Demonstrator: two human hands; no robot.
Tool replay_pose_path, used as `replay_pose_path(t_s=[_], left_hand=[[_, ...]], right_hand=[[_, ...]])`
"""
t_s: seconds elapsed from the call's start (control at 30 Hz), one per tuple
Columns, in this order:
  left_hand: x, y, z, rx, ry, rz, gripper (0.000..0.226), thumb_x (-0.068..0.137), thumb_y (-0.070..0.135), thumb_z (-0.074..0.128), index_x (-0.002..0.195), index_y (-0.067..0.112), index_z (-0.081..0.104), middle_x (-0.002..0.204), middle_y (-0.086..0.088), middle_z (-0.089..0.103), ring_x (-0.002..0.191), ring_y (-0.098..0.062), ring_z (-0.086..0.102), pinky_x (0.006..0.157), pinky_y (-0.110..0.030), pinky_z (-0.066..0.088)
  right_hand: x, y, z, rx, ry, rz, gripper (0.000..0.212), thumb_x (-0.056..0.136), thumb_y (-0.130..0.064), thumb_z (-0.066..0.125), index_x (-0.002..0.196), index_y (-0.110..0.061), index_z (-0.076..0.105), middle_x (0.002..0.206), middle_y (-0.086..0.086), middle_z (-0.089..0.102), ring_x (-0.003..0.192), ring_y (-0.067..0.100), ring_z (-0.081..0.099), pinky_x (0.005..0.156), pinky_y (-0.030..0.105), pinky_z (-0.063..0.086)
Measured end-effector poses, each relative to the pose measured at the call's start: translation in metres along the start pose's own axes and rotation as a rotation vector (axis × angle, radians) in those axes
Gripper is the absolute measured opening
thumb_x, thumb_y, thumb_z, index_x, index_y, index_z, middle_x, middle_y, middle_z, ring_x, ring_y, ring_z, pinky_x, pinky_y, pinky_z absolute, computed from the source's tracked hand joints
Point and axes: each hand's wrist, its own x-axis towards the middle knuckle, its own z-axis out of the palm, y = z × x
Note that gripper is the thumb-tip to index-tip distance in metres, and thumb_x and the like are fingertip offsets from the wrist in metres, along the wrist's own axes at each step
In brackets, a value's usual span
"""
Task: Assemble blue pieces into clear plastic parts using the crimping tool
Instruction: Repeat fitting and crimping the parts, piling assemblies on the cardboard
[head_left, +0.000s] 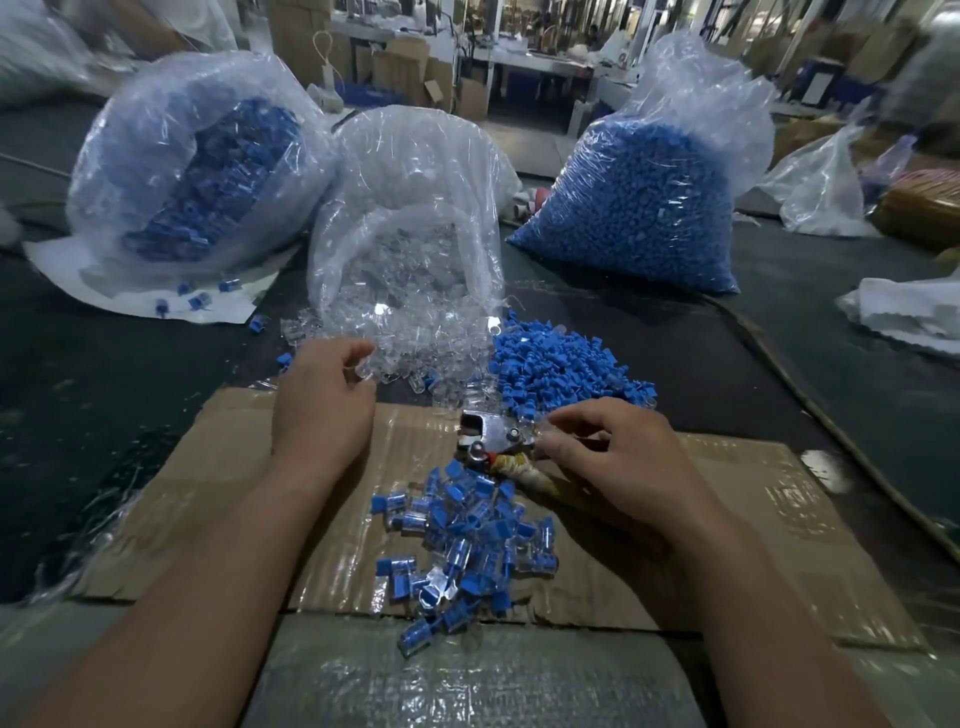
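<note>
My left hand (324, 395) reaches into the loose heap of clear plastic parts (415, 338) and pinches one clear part between thumb and fingers. My right hand (613, 457) lies over the taped handles of the metal crimping tool (493, 439), fingers curled round them, with a small piece at its fingertips. A pile of loose blue pieces (556, 364) sits just beyond the tool. Several assembled blue-and-clear parts (467, 540) lie heaped on the cardboard sheet (779, 519) between my forearms.
An open bag of clear parts (415, 208) stands behind the heap. A full bag of blue pieces (644, 202) is at the right, a bag of assembled parts (197, 171) at the left on a white sheet. A cable (831, 415) runs along the right.
</note>
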Motion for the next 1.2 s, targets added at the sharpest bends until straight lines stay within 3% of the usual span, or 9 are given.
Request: replay_pose_path(t_s=[0.17,0.33,0.43,0.7,0.77,0.87,0.97,1.1,1.2], left_hand=[[0.003,-0.003,0.005,0.252,-0.123,0.049,0.041,0.085,0.018,0.061,0.126,0.017,0.056,0.127,-0.010,0.054,0.119,-0.028,0.045,0.100,-0.039,0.034],[0.001,-0.003,0.006,0.306,-0.128,0.108,0.016,0.088,0.019,0.058,0.099,0.016,0.069,0.110,-0.003,0.058,0.106,-0.021,0.048,0.081,-0.029,0.034],[0.003,-0.003,0.006,0.299,-0.138,0.090,0.016,0.090,0.019,0.056,0.102,0.018,0.067,0.109,-0.003,0.061,0.104,-0.020,0.051,0.078,-0.030,0.035],[0.000,0.001,-0.001,0.058,-0.062,0.016,0.034,0.092,0.016,0.053,0.126,0.011,0.055,0.116,-0.009,0.060,0.096,-0.015,0.050,0.083,-0.029,0.036],[-0.003,0.002,-0.004,-0.028,-0.071,0.024,0.030,0.092,0.014,0.054,0.121,0.011,0.059,0.111,-0.005,0.062,0.089,-0.008,0.049,0.080,-0.023,0.036],[-0.012,0.006,-0.007,-0.227,-0.119,-0.028,0.015,0.087,0.011,0.061,0.099,0.019,0.065,0.088,0.007,0.062,0.076,-0.002,0.055,0.060,-0.013,0.042],[-0.018,0.009,-0.008,-0.428,-0.195,-0.107,0.017,0.081,0.004,0.066,0.077,0.020,0.061,0.076,-0.001,0.064,0.068,-0.011,0.063,0.050,-0.014,0.046],[-0.022,0.015,-0.012,-0.552,-0.262,-0.125,0.012,0.079,0.001,0.066,0.072,0.008,0.060,0.056,-0.003,0.064,0.052,-0.008,0.064,0.043,-0.015,0.046],[-0.024,0.017,-0.015,-0.612,-0.304,-0.137,0.007,0.081,0.002,0.063,0.075,0.005,0.061,0.057,-0.003,0.066,0.052,-0.009,0.064,0.044,-0.017,0.049]], right_hand=[[0.002,0.002,-0.003,0.041,0.153,0.020,0.019,0.082,-0.038,0.063,0.095,-0.026,0.069,0.077,-0.026,0.054,0.077,-0.008,0.052,0.065,0.010,0.036],[0.004,0.005,-0.001,0.006,0.188,0.031,0.017,0.085,-0.034,0.063,0.095,-0.022,0.070,0.074,-0.025,0.053,0.074,-0.006,0.053,0.064,0.008,0.037],[0.004,0.007,0.000,-0.007,0.179,0.040,0.016,0.086,-0.033,0.062,0.095,-0.023,0.070,0.073,-0.027,0.051,0.072,-0.007,0.051,0.063,0.008,0.035],[0.006,0.007,0.004,-0.008,0.177,0.051,0.014,0.086,-0.031,0.061,0.095,-0.024,0.070,0.074,-0.028,0.050,0.074,-0.008,0.050,0.063,0.008,0.033],[0.006,0.007,0.005,-0.014,0.172,0.052,0.014,0.087,-0.031,0.061,0.095,-0.024,0.069,0.073,-0.028,0.050,0.073,-0.008,0.049,0.061,0.008,0.032],[0.005,0.008,0.004,-0.011,0.191,0.069,0.013,0.087,-0.031,0.061,0.094,-0.025,0.070,0.073,-0.028,0.050,0.073,-0.008,0.050,0.062,0.008,0.033],[0.005,0.011,0.004,-0.001,0.206,0.104,0.011,0.086,-0.031,0.062,0.089,-0.025,0.070,0.070,-0.028,0.052,0.072,-0.008,0.050,0.061,0.009,0.034],[0.006,0.013,0.003,0.021,0.224,0.142,0.011,0.087,-0.029,0.061,0.091,-0.024,0.070,0.077,-0.019,0.058,0.072,-0.004,0.051,0.066,0.019,0.037],[0.010,0.013,0.002,-0.010,0.225,0.157,0.013,0.088,-0.029,0.060,0.096,-0.023,0.069,0.079,-0.018,0.055,0.072,-0.004,0.048,0.060,0.015,0.036]])
